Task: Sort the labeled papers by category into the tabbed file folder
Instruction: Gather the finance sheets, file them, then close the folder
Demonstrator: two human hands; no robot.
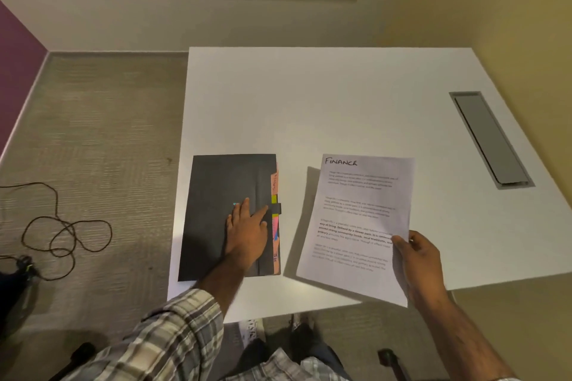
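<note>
Right hand (416,260) pinches 1 white printed sheet headed FINANCE (359,219); left hand (247,232) lies flat, fingers spread, on the closed black tabbed folder (216,195) at 9 o'clock. Next: unclasp, find the Finance tab, probably hidden.

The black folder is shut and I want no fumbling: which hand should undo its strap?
Probably left: the left hand lies on the black folder, fingertips beside the strap. The right hand holds the Finance paper.
</note>
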